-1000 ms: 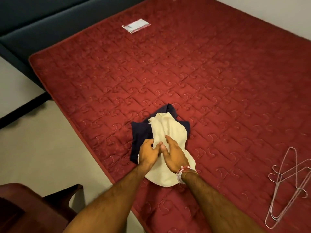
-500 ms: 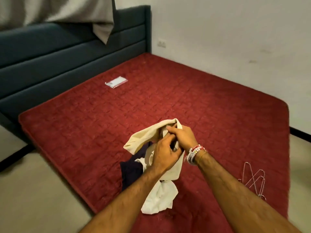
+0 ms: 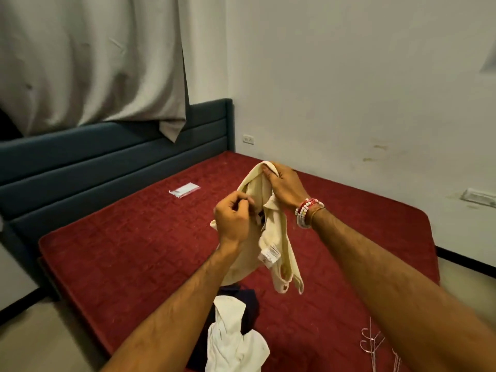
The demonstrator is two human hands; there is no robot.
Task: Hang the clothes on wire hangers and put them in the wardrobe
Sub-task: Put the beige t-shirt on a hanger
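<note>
- Your left hand holds the cream shirt up above the bed, its grip pinched on the fabric near the collar with the fingers curled in
- Your right hand is at 1 o'clock from the left one, its grip pinched on the top fold of the same shirt; beaded bracelets sit on that wrist
- The shirt hangs clear of the red mattress between both hands, a white label showing on its inside, the lower part drooping toward 5 o'clock
- At 6 o'clock below the shirt, a white garment lies crumpled on top of a dark navy garment, close to the mattress's near edge
- The wire hangers lie on the mattress at 3 o'clock from that pile, well apart from your hands and partly cut off at the bottom of the view
- A small clear packet rests on the mattress at 10 o'clock from your hands, near the blue headboard
- A grey curtain hangs down over the headboard at 11 o'clock
</note>
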